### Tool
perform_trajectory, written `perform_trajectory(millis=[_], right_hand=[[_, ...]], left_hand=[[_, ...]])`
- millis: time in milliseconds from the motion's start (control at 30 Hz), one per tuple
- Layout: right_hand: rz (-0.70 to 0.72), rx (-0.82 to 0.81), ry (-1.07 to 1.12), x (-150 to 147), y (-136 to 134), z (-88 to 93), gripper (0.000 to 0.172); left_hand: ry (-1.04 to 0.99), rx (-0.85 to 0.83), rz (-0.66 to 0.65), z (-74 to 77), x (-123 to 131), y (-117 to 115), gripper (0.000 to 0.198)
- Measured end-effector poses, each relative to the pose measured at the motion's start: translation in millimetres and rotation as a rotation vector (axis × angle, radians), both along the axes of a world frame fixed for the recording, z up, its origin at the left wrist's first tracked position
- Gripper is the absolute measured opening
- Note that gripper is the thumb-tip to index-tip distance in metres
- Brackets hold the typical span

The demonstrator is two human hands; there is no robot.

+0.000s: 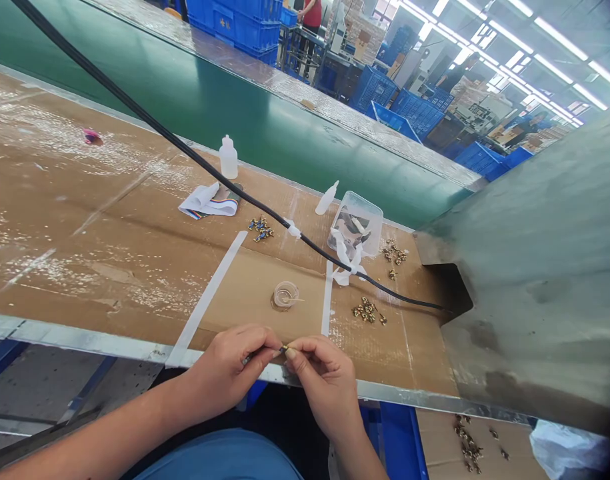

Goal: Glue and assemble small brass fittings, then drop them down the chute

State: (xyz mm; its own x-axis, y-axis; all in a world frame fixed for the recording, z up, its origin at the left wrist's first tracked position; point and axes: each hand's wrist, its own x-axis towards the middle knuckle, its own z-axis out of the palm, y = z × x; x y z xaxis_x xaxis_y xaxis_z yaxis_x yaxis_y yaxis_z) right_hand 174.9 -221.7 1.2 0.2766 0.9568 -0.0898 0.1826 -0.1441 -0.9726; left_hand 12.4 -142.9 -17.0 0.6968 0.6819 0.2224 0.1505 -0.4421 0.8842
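Brass fitting (284, 349) pinched between the fingertips of both hands, left hand (229, 369) also gripping a slim dark rod (248, 359), right hand (325, 383) curled narrow, just above the metal bench edge (135, 350).
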Motion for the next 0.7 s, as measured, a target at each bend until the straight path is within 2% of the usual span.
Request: perform_trajectory(millis=[700], right_hand=[[-0.001, 0.002, 0.022, 0.1, -0.3, -2.5, 0.015]], left_hand=[[0.001, 0.042, 0.012, 4.4, 0.8, 0.7, 0.017]])
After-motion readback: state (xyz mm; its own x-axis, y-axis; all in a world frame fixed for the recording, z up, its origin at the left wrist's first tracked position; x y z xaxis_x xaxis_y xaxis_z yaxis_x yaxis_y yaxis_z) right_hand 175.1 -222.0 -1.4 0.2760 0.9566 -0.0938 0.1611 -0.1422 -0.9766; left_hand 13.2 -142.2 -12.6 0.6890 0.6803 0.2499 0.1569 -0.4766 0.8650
